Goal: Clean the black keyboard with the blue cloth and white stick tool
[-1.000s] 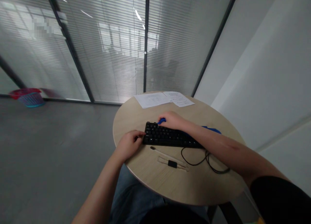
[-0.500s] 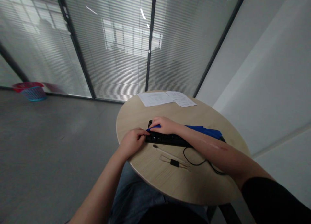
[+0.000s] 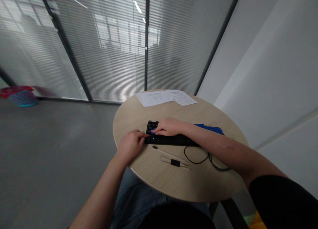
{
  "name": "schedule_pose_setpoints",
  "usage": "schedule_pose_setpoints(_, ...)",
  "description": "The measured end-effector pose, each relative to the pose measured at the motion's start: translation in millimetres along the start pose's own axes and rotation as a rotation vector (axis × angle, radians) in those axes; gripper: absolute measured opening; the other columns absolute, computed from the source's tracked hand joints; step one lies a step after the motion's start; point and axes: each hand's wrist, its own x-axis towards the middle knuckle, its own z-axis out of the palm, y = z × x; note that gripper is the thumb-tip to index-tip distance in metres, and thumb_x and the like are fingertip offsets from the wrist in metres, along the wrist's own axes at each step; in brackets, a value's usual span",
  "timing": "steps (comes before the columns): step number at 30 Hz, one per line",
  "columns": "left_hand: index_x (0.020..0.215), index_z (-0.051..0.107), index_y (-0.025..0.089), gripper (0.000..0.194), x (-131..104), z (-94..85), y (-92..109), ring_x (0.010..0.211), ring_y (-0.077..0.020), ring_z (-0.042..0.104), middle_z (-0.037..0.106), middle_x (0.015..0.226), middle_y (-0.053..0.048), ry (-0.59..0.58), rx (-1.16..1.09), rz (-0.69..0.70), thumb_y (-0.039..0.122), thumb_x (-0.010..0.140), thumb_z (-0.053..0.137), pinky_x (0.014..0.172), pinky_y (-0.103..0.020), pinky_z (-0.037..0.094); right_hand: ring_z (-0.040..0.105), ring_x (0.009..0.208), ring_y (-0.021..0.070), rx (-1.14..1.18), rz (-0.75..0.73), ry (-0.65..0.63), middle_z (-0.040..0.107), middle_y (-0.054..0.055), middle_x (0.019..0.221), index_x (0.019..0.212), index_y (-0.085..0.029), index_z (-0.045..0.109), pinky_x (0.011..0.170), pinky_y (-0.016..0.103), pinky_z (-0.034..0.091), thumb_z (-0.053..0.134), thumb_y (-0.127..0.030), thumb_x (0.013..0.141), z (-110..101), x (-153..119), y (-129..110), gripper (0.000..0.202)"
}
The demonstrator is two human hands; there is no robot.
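Note:
A black keyboard (image 3: 171, 140) lies across the middle of a round wooden table (image 3: 174, 182). My left hand (image 3: 130, 144) grips the keyboard's left end. My right hand (image 3: 167, 127) rests over the keys near that end and pinches a small blue tool (image 3: 153, 131) whose tip touches the keys. My right forearm crosses above the keyboard's right half and hides it.
The black cable (image 3: 198, 159) curls in front of the keyboard. A thin brush and a clear strip with a black clip (image 3: 175, 162) lie nearer me. A blue flat item (image 3: 211, 128) sits behind my forearm. Papers (image 3: 165, 97) at the far edge. A basket (image 3: 21, 97) stands on the floor.
My right hand slid from the keyboard's far edge down onto the left keys with the blue tool. My left hand stayed on the keyboard's left end. The view shifted slightly.

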Motion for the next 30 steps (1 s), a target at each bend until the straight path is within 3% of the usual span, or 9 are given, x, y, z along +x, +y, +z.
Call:
schedule_pose_setpoints(5, 0.104, 0.079, 0.027, 0.035, -1, -0.9, 1, 0.085, -0.0233, 0.068, 0.073, 0.098, -0.004, -0.005, 0.027, -0.014, 0.026, 0.092, 0.046, 0.074, -0.033, 0.049, 0.066, 0.092, 0.0146, -0.014, 0.049, -0.052, 0.072, 0.002, 0.116, 0.132, -0.038, 0.065, 0.068, 0.023, 0.034, 0.045, -0.044, 0.101, -3, -21, 7, 0.037)
schedule_pose_setpoints(12, 0.105, 0.079, 0.027, 0.035, 0, 1.9, -1, 0.088, -0.0235, 0.068, 0.075, 0.098, -0.005, -0.002, 0.053, -0.005, 0.027, 0.092, 0.046, 0.076, -0.032, 0.050, 0.064, 0.089, 0.0125, -0.012, 0.058, -0.054, 0.073, 0.003, 0.114, 0.130, -0.034, 0.067, 0.068, 0.021, 0.034, 0.046, -0.041, 0.101, -2, -51, 16, 0.036)
schedule_pose_setpoints(19, 0.108, 0.078, 0.026, 0.037, 1, -1.4, 2, 0.097, -0.0263, 0.070, 0.077, 0.109, -0.005, -0.030, 0.038, -0.035, 0.028, 0.092, 0.045, 0.083, -0.034, 0.052, 0.057, 0.073, 0.0118, -0.117, 0.028, -0.043, 0.073, 0.004, 0.095, 0.124, -0.034, 0.071, 0.062, 0.024, 0.027, 0.050, -0.040, 0.099, -5, -75, 26, 0.033)
schedule_pose_setpoints(30, 0.111, 0.078, 0.029, 0.039, 2, -1.6, 2, 0.090, -0.0271, 0.071, 0.078, 0.103, -0.006, -0.055, 0.077, -0.070, 0.032, 0.093, 0.043, 0.076, -0.034, 0.051, 0.050, 0.078, 0.0144, -0.203, -0.009, -0.052, 0.065, 0.008, 0.088, 0.121, -0.028, 0.073, 0.070, 0.026, 0.029, 0.049, -0.039, 0.100, -8, -119, 39, 0.033)
